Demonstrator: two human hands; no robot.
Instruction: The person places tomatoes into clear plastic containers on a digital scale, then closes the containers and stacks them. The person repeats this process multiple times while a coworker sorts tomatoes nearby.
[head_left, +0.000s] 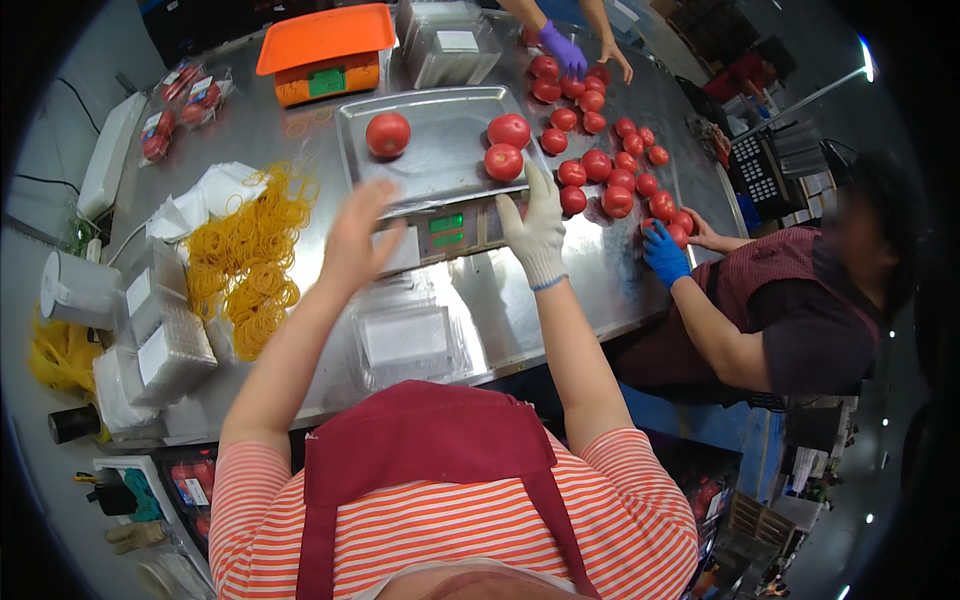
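Observation:
On a metal tray (442, 150) that rests on a scale with a green display (448, 229) lie several tomatoes: one tomato (388, 135) at the left, two near the right edge. My left hand (362, 238), bare and slightly blurred, is held by the tray's lower left with fingers apart and nothing in it. My right hand (537, 223), in a white knitted glove, is at the tray's lower right corner, its fingers apart just below the nearer tomato (503, 162). A clear plastic tray with a white pad (405, 337) lies in front of me.
Yellow rubber bands (247, 255) and stacked clear trays (169, 337) are at left. An orange scale (326, 56) and packed tomatoes (202, 101) stand farther back. Loose tomatoes (597, 165) cover the right side, where a co-worker's blue-gloved hand (666, 255) and another person's purple-gloved hand (564, 51) reach in.

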